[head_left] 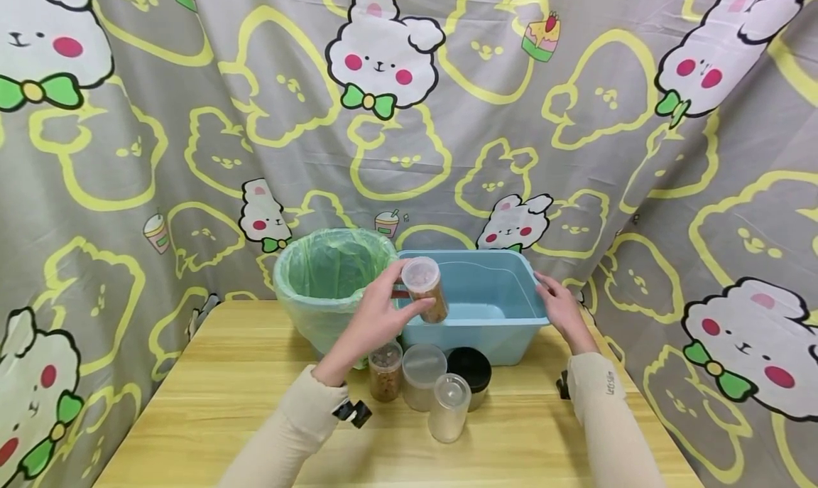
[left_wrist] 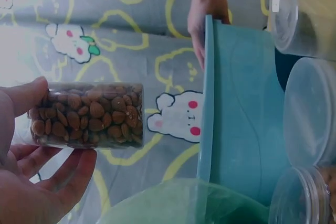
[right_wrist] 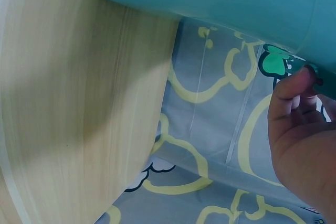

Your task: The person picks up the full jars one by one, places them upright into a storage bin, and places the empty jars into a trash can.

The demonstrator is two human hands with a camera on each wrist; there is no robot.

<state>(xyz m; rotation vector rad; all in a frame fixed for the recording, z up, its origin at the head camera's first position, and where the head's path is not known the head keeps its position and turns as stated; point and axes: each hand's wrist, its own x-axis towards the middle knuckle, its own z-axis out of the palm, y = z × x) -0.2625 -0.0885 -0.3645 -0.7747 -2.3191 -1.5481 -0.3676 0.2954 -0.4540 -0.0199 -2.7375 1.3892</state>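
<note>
There are five jars in all: one almond jar (left_wrist: pixel 89 116) in the left hand (head_left: pixel 380 310) and four on the one wooden table (head_left: pixel 211 388). Those four are one jar with brown contents (head_left: pixel 386 378) at left, one translucent-lidded jar (head_left: pixel 423 374), one black-lidded jar (head_left: pixel 470 372) at right and one clear jar (head_left: pixel 449 410) nearest. Two larger containers stand farther off: one bag-lined bin (head_left: pixel 308 321) at left, one blue tub (head_left: pixel 488 340) at right. Two hands show, the second being the right hand (head_left: pixel 562 309).
</note>
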